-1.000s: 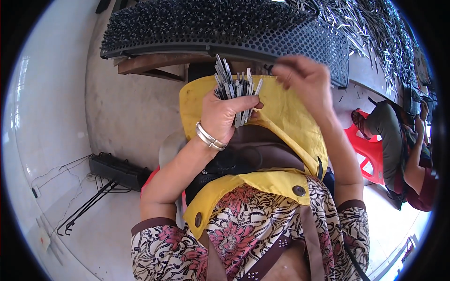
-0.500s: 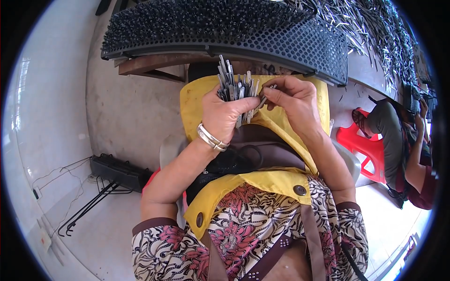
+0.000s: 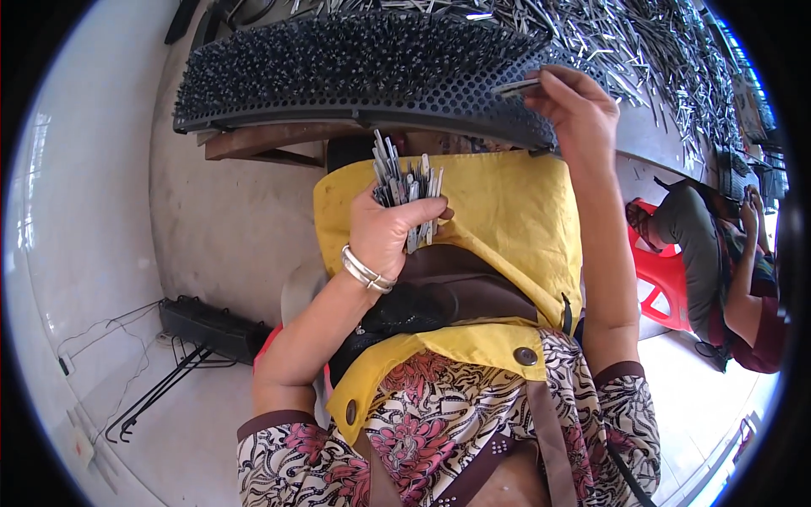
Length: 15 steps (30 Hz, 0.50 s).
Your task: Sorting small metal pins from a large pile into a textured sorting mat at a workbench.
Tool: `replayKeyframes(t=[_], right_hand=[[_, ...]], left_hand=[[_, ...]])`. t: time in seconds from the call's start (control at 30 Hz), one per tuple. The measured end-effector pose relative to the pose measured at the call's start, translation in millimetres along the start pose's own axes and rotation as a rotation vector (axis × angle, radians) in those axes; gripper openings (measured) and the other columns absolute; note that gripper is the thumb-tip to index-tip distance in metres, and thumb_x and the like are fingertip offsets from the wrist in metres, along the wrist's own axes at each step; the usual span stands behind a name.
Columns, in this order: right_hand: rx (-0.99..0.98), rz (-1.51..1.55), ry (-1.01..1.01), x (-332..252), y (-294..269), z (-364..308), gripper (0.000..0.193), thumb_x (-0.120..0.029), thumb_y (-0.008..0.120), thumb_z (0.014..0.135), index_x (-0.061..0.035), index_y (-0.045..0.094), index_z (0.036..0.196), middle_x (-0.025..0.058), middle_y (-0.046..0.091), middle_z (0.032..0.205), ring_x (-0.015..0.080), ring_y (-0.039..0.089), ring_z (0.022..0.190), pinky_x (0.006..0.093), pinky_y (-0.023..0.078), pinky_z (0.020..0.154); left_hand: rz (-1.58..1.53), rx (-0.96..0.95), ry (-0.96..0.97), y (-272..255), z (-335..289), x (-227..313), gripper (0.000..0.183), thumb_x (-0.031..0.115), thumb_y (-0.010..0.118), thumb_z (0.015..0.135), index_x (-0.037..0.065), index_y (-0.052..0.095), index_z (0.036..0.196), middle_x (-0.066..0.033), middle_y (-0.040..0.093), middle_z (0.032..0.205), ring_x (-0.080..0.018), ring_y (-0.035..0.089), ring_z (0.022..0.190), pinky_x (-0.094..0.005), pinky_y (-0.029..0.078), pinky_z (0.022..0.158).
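Observation:
My left hand [image 3: 382, 235] is closed round a bundle of thin, flat metal strips [image 3: 414, 182], held upright over the yellow apron [image 3: 515, 203] on my lap. My right hand [image 3: 583, 118] is raised above the right part of a dark perforated tray [image 3: 486, 110]. Between its thumb and fingers it pinches a thin metal strip [image 3: 514, 86], which lies nearly level and points left; whether it is a single one is too small to tell. Many dark strips [image 3: 338, 63] stand upright in the tray's holes, mostly on its left and middle.
Loose metal strips [image 3: 650, 68] lie heaped on the table behind and right of the tray. A brown wooden support [image 3: 253, 139] is under the tray. At right, another person [image 3: 701, 245] sits by a red stool [image 3: 663, 283]. A long black object [image 3: 211, 328] stands by the left wall.
My right hand has moved from beside the bundle up and right to the tray, carrying the pinched strip. My left hand still holds the bundle, slightly lower in view.

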State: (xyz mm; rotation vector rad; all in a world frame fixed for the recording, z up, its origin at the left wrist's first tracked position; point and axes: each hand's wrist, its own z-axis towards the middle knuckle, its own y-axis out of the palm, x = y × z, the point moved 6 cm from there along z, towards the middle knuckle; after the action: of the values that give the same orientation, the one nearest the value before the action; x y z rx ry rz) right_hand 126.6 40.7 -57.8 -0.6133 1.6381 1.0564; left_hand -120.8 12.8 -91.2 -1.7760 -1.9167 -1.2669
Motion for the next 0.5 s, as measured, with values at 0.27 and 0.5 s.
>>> replayKeyframes(t=[0.27, 0.5], right_hand=[[0.039, -0.478, -0.351, -12.8, 12.5, 11.5, 0.013, 0.0, 0.059, 0.08, 0.0038, 0.062, 0.091, 0.0064, 0.064, 0.08, 0.0106, 0.059, 0.065, 0.0199, 0.049, 0.061], [-0.087, -0.858, -0.518, -24.8, 36.1, 15.7, 0.011, -0.002, 0.06, 0.079, -0.0005, 0.063, 0.089, 0.0046, 0.064, 0.078, 0.0078, 0.058, 0.065, 0.0199, 0.046, 0.062]], left_hand=[[-0.01, -0.021, 0.014, -1.5, 0.0, -0.5, 0.022, -0.006, 0.066, 0.068, -0.002, 0.056, 0.087, -0.0097, 0.062, 0.075, -0.0204, 0.063, 0.065, -0.0296, 0.052, 0.056], [-0.01, -0.005, -0.015, -1.3, 0.4, -1.2, 0.019, -0.005, 0.066, 0.068, -0.002, 0.056, 0.083, -0.0094, 0.062, 0.075, -0.0197, 0.063, 0.064, -0.0292, 0.053, 0.056]])
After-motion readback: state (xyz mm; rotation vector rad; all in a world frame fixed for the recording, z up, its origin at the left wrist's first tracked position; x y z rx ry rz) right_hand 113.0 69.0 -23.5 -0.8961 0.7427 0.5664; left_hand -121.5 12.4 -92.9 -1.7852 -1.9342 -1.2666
